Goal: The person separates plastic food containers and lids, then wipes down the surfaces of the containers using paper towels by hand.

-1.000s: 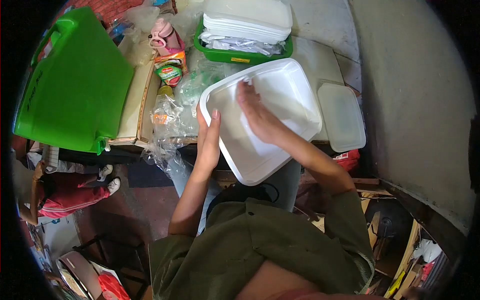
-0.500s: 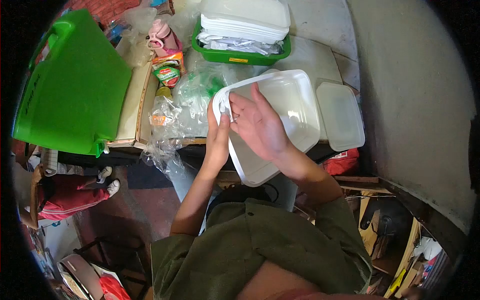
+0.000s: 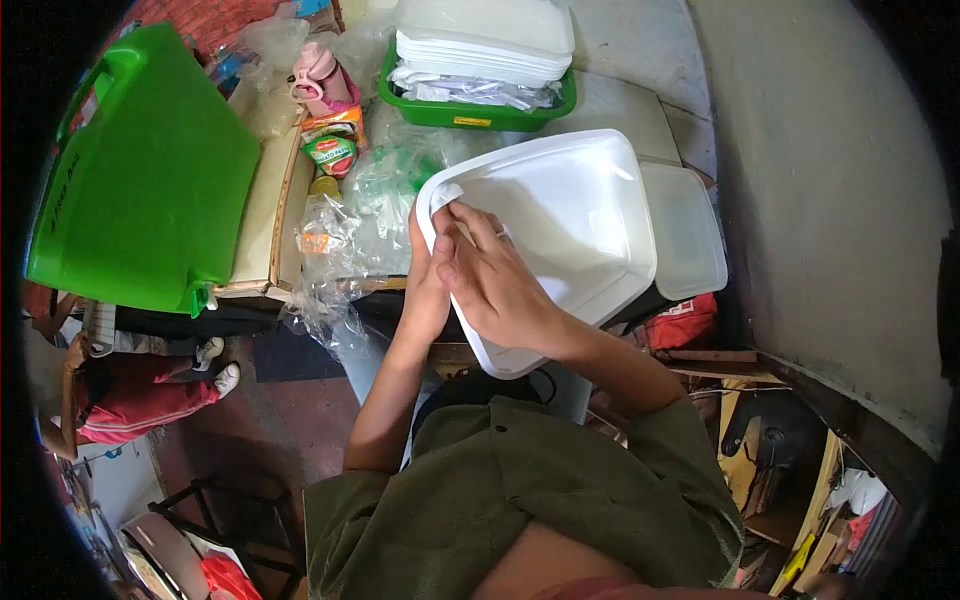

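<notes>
A white rectangular plastic tub (image 3: pixel 570 200) is tilted toward me over the table's front edge. My left hand (image 3: pixel 427 290) grips its left rim from outside, with the thumb over the edge. Inside the same corner, my right hand (image 3: pixel 505 290) presses a white cloth (image 3: pixel 447 196) against the wall with bent fingers. Most of the cloth is hidden under those fingers. To the right of the tub lies a translucent lid (image 3: pixel 690 235), partly covered by it.
A green basin (image 3: pixel 480 115) holds stacked white lids (image 3: pixel 485 55) at the back. Crumpled clear plastic bags (image 3: pixel 375 225), a pink bottle (image 3: pixel 320 75) and a food pouch (image 3: pixel 332 155) lie left. A large green container (image 3: pixel 150 180) stands farther left. Another person's legs (image 3: pixel 150 400) show below.
My right hand has turned palm-down and closed in over the corner beside my left hand. The tub has tipped and shifted slightly right, so more of its inside shows.
</notes>
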Demonstrator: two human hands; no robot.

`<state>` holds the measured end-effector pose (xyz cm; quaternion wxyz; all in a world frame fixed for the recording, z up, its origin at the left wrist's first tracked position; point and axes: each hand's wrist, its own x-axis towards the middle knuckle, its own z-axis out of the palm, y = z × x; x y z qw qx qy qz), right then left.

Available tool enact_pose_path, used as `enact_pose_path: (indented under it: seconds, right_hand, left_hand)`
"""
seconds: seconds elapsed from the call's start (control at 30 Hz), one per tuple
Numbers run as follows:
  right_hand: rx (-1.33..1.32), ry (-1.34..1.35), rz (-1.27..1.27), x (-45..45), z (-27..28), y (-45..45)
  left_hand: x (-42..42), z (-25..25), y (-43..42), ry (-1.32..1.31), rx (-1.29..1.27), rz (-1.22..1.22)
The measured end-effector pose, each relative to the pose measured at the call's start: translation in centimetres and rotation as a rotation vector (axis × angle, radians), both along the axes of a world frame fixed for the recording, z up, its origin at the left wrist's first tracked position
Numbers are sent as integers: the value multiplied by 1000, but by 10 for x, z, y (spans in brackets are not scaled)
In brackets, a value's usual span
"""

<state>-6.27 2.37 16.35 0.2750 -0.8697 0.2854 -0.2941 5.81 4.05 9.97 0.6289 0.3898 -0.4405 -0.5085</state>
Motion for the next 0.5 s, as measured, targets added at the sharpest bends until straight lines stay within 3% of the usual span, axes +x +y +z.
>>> enact_pose_path:
  seconds: [0.17, 0.37, 0.47, 0.5]
  right_hand:
    - [-8, -138, 5, 0, -4, 0]
    - [-239, 93, 83, -7, 2, -11]
    - [-484, 302, -30, -15, 4, -25]
    - [-600, 354, -90, -18, -1, -32]
  left_hand:
    - [0, 7, 2, 31, -17, -34]
    - [0, -16, 3, 85, -41, -8]
    - [-7, -1, 13, 50, 51, 179]
    - [2, -11, 10, 122, 81, 87]
